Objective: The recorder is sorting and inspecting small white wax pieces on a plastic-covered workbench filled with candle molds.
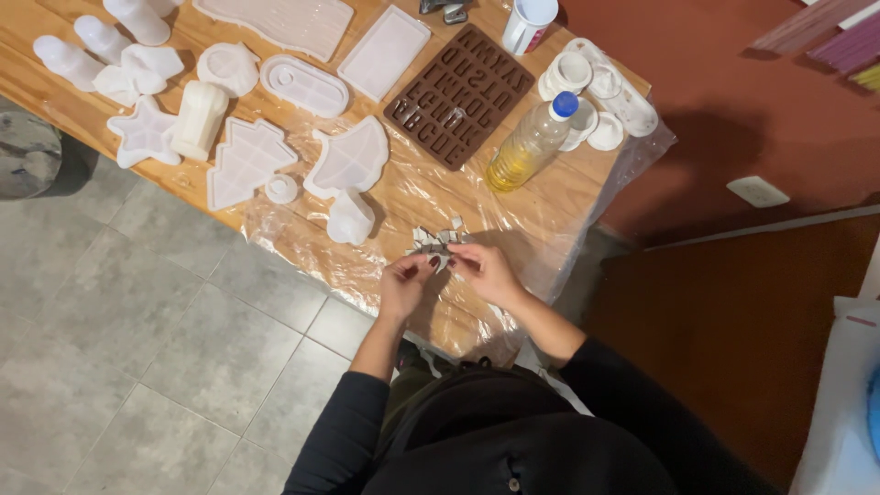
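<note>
My left hand (405, 282) and my right hand (483, 269) meet over the near edge of a wooden table (73, 101), both pinching a small grey, jagged mould piece (434, 244) that rests on clear plastic sheeting (559, 215). The fingertips of both hands touch the piece from either side. A small white cone-like mould (350, 218) stands just left of it. Black sleeves cover both my forearms.
Several white silicone moulds lie across the table, among them a tree shape (242, 161) and a star (142, 134). A brown letter mould (458, 94), a bottle of yellow liquid (532, 143) and a white cup (528, 23) are farther back. Grey floor tiles (137, 339) lie to the left.
</note>
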